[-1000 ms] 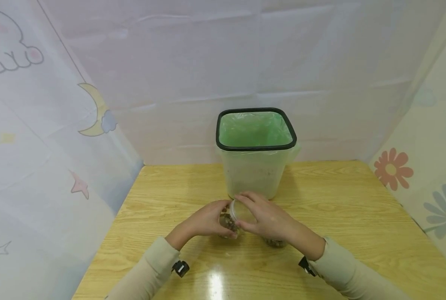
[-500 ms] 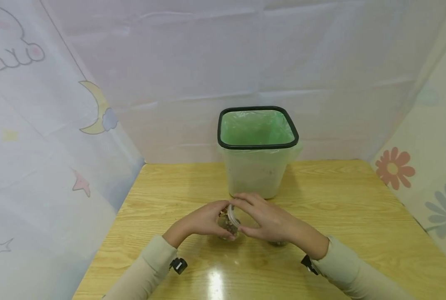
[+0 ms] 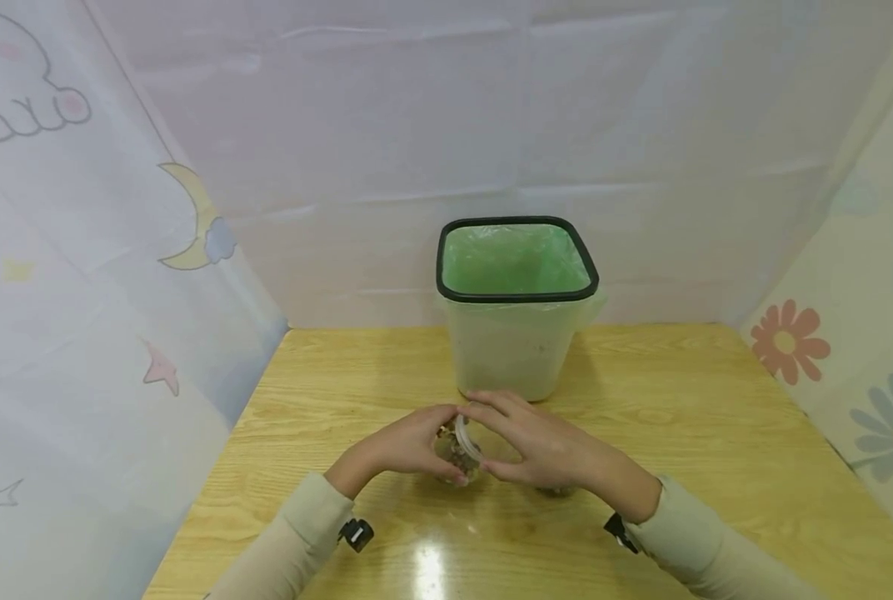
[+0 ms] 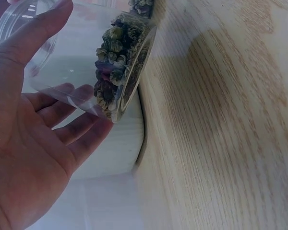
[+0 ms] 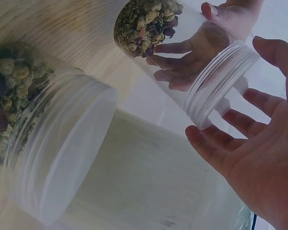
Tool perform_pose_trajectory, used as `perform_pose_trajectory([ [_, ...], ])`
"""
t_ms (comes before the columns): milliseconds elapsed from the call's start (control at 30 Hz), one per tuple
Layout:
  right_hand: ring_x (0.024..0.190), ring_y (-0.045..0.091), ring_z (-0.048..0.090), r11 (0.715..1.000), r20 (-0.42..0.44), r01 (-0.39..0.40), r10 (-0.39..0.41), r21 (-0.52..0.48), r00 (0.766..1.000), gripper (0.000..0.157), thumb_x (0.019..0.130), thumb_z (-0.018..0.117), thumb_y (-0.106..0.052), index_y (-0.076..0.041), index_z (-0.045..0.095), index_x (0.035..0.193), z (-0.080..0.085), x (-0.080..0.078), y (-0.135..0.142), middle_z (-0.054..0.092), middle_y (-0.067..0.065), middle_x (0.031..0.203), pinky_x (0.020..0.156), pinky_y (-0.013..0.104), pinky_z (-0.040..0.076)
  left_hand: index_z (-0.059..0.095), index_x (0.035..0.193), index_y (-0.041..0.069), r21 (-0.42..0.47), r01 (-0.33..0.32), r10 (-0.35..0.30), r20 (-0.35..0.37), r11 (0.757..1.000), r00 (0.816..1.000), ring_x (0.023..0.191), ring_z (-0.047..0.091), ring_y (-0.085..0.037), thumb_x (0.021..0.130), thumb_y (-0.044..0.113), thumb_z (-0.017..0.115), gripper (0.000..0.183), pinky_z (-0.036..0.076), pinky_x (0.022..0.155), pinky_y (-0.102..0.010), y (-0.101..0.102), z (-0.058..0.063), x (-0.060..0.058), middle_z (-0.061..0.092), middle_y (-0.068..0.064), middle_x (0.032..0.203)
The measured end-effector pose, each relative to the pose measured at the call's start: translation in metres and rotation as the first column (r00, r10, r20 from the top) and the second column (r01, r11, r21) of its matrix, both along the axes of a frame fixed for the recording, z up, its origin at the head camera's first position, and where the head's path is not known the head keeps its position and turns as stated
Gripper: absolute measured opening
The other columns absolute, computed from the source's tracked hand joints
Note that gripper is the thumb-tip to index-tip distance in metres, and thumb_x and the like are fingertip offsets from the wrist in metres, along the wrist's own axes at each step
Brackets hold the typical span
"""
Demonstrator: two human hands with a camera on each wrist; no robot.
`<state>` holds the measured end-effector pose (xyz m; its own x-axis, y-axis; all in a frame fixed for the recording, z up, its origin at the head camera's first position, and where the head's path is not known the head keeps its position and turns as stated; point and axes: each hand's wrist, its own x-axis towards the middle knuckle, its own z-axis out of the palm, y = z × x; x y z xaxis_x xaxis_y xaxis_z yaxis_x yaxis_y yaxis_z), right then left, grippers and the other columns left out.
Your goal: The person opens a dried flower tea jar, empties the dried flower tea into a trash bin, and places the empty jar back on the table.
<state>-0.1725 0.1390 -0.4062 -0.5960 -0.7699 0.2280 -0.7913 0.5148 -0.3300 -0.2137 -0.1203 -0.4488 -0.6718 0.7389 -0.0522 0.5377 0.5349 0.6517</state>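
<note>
My left hand [image 3: 412, 442] holds a clear jar [image 4: 77, 52] of dried flower tea, thumb on one side and fingers on the other. The jar is tilted; its dried flowers [image 4: 116, 60] lie at the base end. My right hand [image 3: 532, 442] has thumb and fingertips around the jar's translucent lid [image 5: 223, 86] at the threaded end. A second jar of dried flowers [image 5: 14, 91], with a frosted lid [image 5: 74, 153], stands on the table. The right hand hides most of that jar in the head view.
A pale bin [image 3: 510, 350] with a black rim [image 3: 517, 297] and green liner [image 3: 514, 258] stands behind the hands. The wooden table [image 3: 326, 375] meets patterned cloth walls [image 3: 341, 108] at the back and sides.
The right hand has shifted slightly, and the lid's face has turned from facing the camera to edge-on. The left hand still holds the jar in nearly the same place.
</note>
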Motion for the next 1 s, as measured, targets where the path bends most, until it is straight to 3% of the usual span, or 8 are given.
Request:
perform_pose_trajectory([
  [200, 0.142, 0.028, 0.042, 0.999, -0.059, 0.038, -0.039, -0.020, 0.997, 0.077, 0.093, 0.074, -0.041, -0.020, 0.037, 0.157, 0.000, 0.000, -0.001, 0.036, 0.008, 0.160, 0.105, 0.046, 0.050, 0.038, 0.154, 0.021, 0.013, 0.008, -0.007, -0.032, 1.000, 0.999, 0.127, 0.054, -0.016, 0.077, 0.056, 0.084, 0.096, 0.047, 0.107, -0.040, 0.003, 0.002, -0.001, 0.056, -0.004, 0.143],
  [533, 0.134, 0.034, 0.051, 0.987, -0.063, 0.158, -0.159, -0.032, 0.985, 0.080, 0.089, 0.076, -0.048, -0.014, 0.043, 0.154, 0.002, -0.001, 0.000, 0.045, 0.016, 0.152, 0.101, 0.050, 0.051, 0.047, 0.147, 0.009, -0.015, -0.070, 0.068, -0.077, 0.997, 0.995, 0.130, 0.055, -0.024, 0.075, 0.050, 0.088, 0.092, 0.046, 0.109, -0.042, 0.005, 0.002, -0.001, 0.058, -0.004, 0.141],
  [700, 0.133, 0.034, 0.052, 0.981, -0.045, 0.195, -0.195, -0.022, 0.980, 0.081, 0.091, 0.072, -0.053, -0.011, 0.042, 0.154, 0.001, -0.003, -0.001, 0.046, 0.015, 0.152, 0.100, 0.050, 0.052, 0.049, 0.146, 0.009, -0.048, -0.111, 0.105, -0.116, 0.993, 0.988, 0.130, 0.055, -0.024, 0.074, 0.047, 0.090, 0.090, 0.046, 0.109, -0.043, 0.007, 0.002, -0.001, 0.058, 0.000, 0.139],
  [1000, 0.134, 0.034, 0.051, 0.973, 0.020, 0.231, -0.230, -0.008, 0.973, 0.085, 0.090, 0.074, -0.053, -0.009, 0.041, 0.155, -0.002, -0.001, -0.007, 0.046, 0.014, 0.151, 0.103, 0.051, 0.049, 0.050, 0.144, 0.008, -0.087, -0.158, 0.141, -0.179, 0.984, 0.974, 0.127, 0.055, -0.023, 0.074, 0.052, 0.088, 0.091, 0.046, 0.107, -0.043, 0.011, 0.003, 0.002, 0.060, -0.005, 0.137],
])
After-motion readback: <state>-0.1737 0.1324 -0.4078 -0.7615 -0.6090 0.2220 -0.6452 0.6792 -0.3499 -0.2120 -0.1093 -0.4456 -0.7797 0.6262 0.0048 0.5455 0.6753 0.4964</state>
